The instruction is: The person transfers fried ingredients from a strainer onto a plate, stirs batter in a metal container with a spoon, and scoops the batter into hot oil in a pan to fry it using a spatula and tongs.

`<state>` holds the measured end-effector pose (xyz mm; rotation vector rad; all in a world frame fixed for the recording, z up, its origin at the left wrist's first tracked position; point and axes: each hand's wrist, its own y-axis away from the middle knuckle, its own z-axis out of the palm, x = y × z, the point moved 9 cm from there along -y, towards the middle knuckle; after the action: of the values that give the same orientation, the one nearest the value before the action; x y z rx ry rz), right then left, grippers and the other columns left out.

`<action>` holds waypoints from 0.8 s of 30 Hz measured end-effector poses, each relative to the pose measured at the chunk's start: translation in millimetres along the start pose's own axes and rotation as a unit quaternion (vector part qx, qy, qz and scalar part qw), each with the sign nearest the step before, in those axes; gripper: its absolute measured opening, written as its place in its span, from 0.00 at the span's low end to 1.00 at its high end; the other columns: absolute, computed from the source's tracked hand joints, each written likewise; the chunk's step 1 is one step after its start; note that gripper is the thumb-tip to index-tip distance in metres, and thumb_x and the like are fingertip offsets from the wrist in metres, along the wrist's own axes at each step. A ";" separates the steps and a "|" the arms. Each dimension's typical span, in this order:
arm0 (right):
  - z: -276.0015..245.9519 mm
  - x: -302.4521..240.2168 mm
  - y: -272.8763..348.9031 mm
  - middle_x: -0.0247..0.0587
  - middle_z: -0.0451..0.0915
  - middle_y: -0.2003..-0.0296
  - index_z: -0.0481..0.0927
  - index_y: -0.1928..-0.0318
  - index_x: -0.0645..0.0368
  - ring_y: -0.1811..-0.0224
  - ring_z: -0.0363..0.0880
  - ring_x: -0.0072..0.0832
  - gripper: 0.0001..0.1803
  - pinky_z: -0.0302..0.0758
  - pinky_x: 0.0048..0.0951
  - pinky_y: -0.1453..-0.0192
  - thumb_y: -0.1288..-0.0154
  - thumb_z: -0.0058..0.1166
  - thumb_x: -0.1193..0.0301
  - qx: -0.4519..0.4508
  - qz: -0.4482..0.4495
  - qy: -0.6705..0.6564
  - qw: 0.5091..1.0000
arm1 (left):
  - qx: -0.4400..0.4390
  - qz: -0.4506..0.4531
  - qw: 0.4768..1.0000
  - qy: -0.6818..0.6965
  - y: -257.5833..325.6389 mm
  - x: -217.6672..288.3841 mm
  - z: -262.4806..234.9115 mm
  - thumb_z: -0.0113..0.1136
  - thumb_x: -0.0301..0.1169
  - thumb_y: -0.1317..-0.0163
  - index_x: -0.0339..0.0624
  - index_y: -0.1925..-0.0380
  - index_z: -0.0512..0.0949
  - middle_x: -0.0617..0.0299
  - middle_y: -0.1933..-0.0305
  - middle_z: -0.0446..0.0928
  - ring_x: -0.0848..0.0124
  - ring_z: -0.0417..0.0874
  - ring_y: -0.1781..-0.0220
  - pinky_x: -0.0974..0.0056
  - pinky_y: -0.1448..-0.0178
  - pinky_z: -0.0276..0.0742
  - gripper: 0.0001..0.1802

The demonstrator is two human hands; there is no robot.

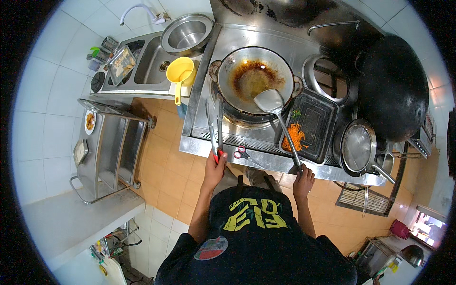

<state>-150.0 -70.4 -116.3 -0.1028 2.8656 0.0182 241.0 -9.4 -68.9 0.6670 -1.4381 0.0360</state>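
Observation:
My left hand (214,167) grips the red-tipped end of long metal tongs (214,124), which point up toward the left rim of a wok (255,78) holding brown oily residue. My right hand (303,179) holds the long handle of a metal ladle-spatula (270,101), whose blade rests on the wok's near rim. A black tray (313,118) with shredded carrot (295,137) and some greens lies right of the wok. Red-handled scissors (242,153) lie on the steel counter's front edge between my hands.
A large black wok (398,88) and a strainer pan (358,147) sit at right. A yellow jug (180,72), a steel bowl (187,33) and a sink (154,59) are at left. A steel trolley (111,147) stands on the orange floor.

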 end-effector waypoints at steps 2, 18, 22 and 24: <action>5.3 -2.3 1.8 0.47 0.75 0.54 0.67 0.35 0.56 0.51 0.73 0.46 0.29 0.69 0.48 0.49 0.37 0.54 0.78 0.009 -0.009 0.001 1.000 | 0.003 0.013 1.000 -0.016 -5.5 -5.8 -7.7 0.57 0.33 0.27 0.43 0.61 0.69 0.72 0.76 0.66 0.82 0.66 0.76 0.72 0.73 0.64 0.08; -3.3 -128.9 -39.2 0.34 0.63 0.78 0.53 0.23 0.44 0.77 0.57 0.20 0.31 0.68 0.25 0.71 0.22 0.36 0.76 -0.050 0.032 -0.307 0.950 | -0.049 0.076 0.996 -0.023 -69.8 48.8 -80.0 0.50 0.39 0.25 0.41 0.51 0.68 0.70 0.76 0.66 0.80 0.66 0.76 0.71 0.72 0.64 0.13; 0.6 -180.1 -35.2 0.24 0.60 0.75 0.52 0.22 0.37 0.78 0.54 0.14 0.31 0.61 0.18 0.79 0.21 0.37 0.72 -0.139 0.123 -0.462 0.867 | -0.070 0.044 0.996 0.016 -78.2 26.5 -97.0 0.50 0.41 0.25 0.40 0.47 0.66 0.69 0.75 0.66 0.79 0.66 0.75 0.70 0.72 0.64 0.17; 13.0 -196.0 -25.7 0.25 0.62 0.73 0.51 0.23 0.32 0.78 0.56 0.13 0.30 0.58 0.16 0.81 0.20 0.38 0.67 -0.235 0.267 -0.553 0.753 | -0.066 0.038 0.997 0.016 -81.0 18.7 -103.2 0.49 0.41 0.24 0.39 0.46 0.65 0.68 0.75 0.67 0.79 0.67 0.76 0.70 0.72 0.65 0.18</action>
<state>43.5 -82.2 -75.8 0.4760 1.5469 0.6691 369.8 -37.1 -82.6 0.5007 -1.4220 0.0102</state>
